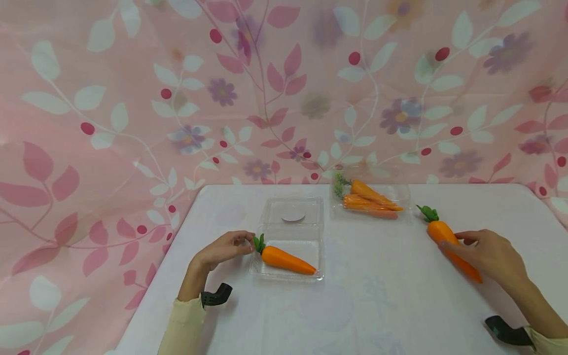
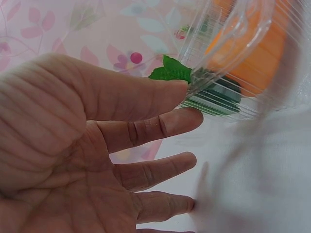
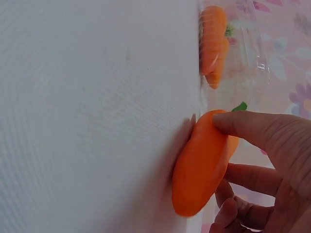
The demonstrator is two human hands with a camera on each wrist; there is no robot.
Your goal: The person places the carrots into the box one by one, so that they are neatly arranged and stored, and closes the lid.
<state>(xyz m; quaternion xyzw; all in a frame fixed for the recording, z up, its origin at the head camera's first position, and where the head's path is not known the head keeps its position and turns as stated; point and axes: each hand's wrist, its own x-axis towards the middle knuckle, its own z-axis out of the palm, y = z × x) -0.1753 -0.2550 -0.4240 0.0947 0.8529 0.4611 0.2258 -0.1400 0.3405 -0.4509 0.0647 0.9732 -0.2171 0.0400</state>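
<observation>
A clear plastic box (image 1: pixel 284 277) lies with its lid (image 1: pixel 272 212) folded back. In it rests an orange toy carrot (image 1: pixel 288 260) whose green leaves (image 1: pixel 259 242) reach the box's left side. My left hand (image 1: pixel 225 249) pinches the left rim of the box between thumb and index finger; the other fingers stretch out below in the left wrist view. Farther right, my right hand (image 1: pixel 494 256) grips a second toy carrot (image 3: pixel 199 165) from its right side, thumb on the near face and fingers behind. This carrot slants, leaves pointing to the back left.
Another clear box (image 1: pixel 404 192) with several carrots and frilly greens stands at the table's back edge, between the hands. A white cloth covers the table (image 1: pixel 355 315). Behind it hangs a pink floral curtain (image 1: pixel 284 98). Each wrist wears a black device (image 1: pixel 217 295).
</observation>
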